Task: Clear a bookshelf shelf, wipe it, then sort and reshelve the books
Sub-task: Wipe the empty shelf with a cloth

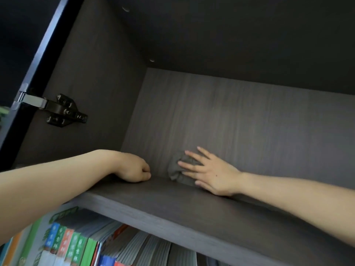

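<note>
Wiping step by the look of things, with shelf point(172, 204) bare of books. Right hand point(209, 173) spread flat, fingers straight and fanned, pressing bunched grey cloth point(177, 169) against back panel point(230, 116) down at the seam with the shelf. Left hand point(134, 169) curled into a fist, resting on the shelf just beside the cloth, toward the back left corner, nothing visible inside. Biggest risk from here, probably: only the fingers on the cloth, rest of the hand off it, so easy to lose the rag mid-stroke and end up dragging bare skin over the wood instead of wiping. Bunched up like that, also covering just a narrow strip, so likely to leave dusty streaks unless opened out. Left fist parked right in the wiping path too, meaning either a bump or a skipped corner behind it. Worth watching the hinge point(61, 110) on the left side wall as well, sticking out enough to catch a knuckle or snag fabric on a sweep toward that side. Books point(76, 244) packed on the level below, right under the front edge, so any dust pushed off the lip probably landing straight on them. Can't tell whether damp or dry cloth, so no call on marks left on the finish.
</note>
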Demonstrator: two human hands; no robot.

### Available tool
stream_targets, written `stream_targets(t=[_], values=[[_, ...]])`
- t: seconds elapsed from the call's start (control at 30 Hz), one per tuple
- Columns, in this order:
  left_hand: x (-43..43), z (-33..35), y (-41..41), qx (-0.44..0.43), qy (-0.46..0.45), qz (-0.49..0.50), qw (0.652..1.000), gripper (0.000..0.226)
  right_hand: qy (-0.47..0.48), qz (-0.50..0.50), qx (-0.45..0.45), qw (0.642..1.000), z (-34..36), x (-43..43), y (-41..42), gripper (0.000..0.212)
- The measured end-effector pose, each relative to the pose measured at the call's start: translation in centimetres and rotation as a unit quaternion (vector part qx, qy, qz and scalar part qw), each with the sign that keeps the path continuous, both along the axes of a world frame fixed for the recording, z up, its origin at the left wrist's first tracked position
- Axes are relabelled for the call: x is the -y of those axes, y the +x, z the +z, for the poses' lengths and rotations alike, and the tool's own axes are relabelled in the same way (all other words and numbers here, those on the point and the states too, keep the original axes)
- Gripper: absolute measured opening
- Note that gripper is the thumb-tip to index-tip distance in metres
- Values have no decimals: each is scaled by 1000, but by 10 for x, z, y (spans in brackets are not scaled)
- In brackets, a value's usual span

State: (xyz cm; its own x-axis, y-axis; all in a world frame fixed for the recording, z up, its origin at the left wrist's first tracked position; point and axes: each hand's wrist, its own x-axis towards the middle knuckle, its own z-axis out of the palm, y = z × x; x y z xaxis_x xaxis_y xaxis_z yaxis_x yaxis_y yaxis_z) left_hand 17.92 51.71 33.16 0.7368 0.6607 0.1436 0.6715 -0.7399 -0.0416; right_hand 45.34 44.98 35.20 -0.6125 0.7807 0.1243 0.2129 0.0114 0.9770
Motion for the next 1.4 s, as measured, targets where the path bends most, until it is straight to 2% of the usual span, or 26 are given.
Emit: stream_targets(t=[0.07, 0.13, 0.2, 0.3, 0.37, 0.4, 0.47, 0.53, 0.6, 0.67, 0.73, 0.83, 0.93, 1.0, 1.1, 1.2, 1.27, 1.3, 1.33, 1.4], values=[[3, -2, -3, 4, 8, 4, 1000, 41, -82, -27, 43, 995, 3, 13, 6, 48], [4, -2, -5, 8, 10, 6, 1000, 42, -85, -35, 74, 993, 33, 22, 17, 50], [4, -3, -7, 9, 10, 4, 1000, 43, 18, -37, 25, 999, 78, 39, 38, 54], [3, -3, -6, 14, 12, -2, 1000, 42, 183, -52, -115, 975, 128, 69, 66, 61], [4, -3, -7, 15, 11, -3, 1000, 42, 245, -68, -159, 954, 124, 71, 63, 63], [4, -2, -9, 16, 8, -1, 1000, 42, 257, -67, -150, 952, 110, 69, 61, 63], [8, -1, -11, 20, 0, -5, 1000, 41, 185, -67, -66, 978, 65, 79, 69, 61], [15, 1, -8, 28, -2, -27, 999, 38, 45, -66, 21, 997, 15, 104, 87, 51], [30, 4, 2, 36, -10, -66, 997, 36, -47, -94, 51, 993, -1, 128, 98, 48], [49, 10, 21, 23, -8, -109, 994, 35, -67, -130, 47, 988, 22, 136, 102, 49], [68, 15, 44, 3, -1, -141, 990, 35, 40, -164, -15, 986, 68, 141, 109, 55], [88, 24, 83, -11, 6, -172, 985, 36, 225, -168, -156, 947, 136, 165, 126, 65], [106, 32, 117, -30, 4, -187, 982, 40, 280, -155, -233, 918, 137, 161, 127, 62], [114, 30, 135, -49, -14, -199, 979, 42, 252, -146, -192, 937, 107, 160, 129, 59], [119, 25, 149, -83, -55, -204, 974, 42, 95, -149, -28, 984, 33, 193, 160, 50], [126, 25, 151, -100, -60, -180, 977, 42, -74, -211, 68, 972, 7, 245, 179, 45], [131, 25, 151, -113, -57, -159, 979, 42, -92, -237, 115, 960, 29, 263, 193, 44], [132, 26, 152, -120, -55, -151, 980, 43, -55, -247, 101, 962, 45, 271, 202, 43], [133, 25, 152, -125, -56, -146, 980, 43, 2, -262, 46, 964, 63, 279, 208, 44], [135, 25, 153, -126, -66, -134, 981, 43, 139, -287, -108, 941, 91, 299, 211, 50]])
